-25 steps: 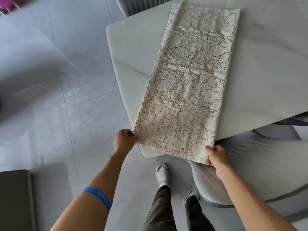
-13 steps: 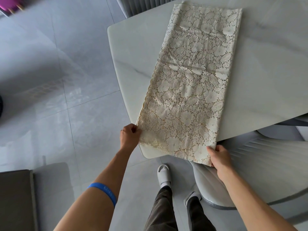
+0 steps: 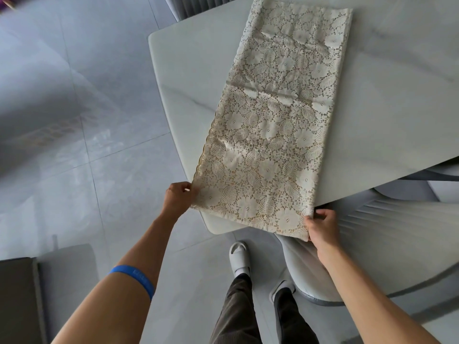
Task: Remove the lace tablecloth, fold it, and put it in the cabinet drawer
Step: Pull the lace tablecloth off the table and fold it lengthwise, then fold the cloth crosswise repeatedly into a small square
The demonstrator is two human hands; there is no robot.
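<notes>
The cream lace tablecloth (image 3: pixel 278 120) lies folded into a long strip on the white marble table (image 3: pixel 397 108), its near end hanging slightly over the table's corner. My left hand (image 3: pixel 178 198) pinches the near left corner of the strip. My right hand (image 3: pixel 323 227) grips the near right corner, just off the table edge. The far end of the strip reaches the top of the view. No cabinet or drawer is in sight.
A grey upholstered chair (image 3: pixel 397 244) stands under the table at the right, close to my right arm. Another ribbed chair back (image 3: pixel 206 6) shows at the top. A dark low piece of furniture (image 3: pixel 17 301) sits at the bottom left. Tiled floor lies to the left.
My left hand has shifted slightly up and toward the table with its corner. The right hand and the cloth stay nearly where they were.
</notes>
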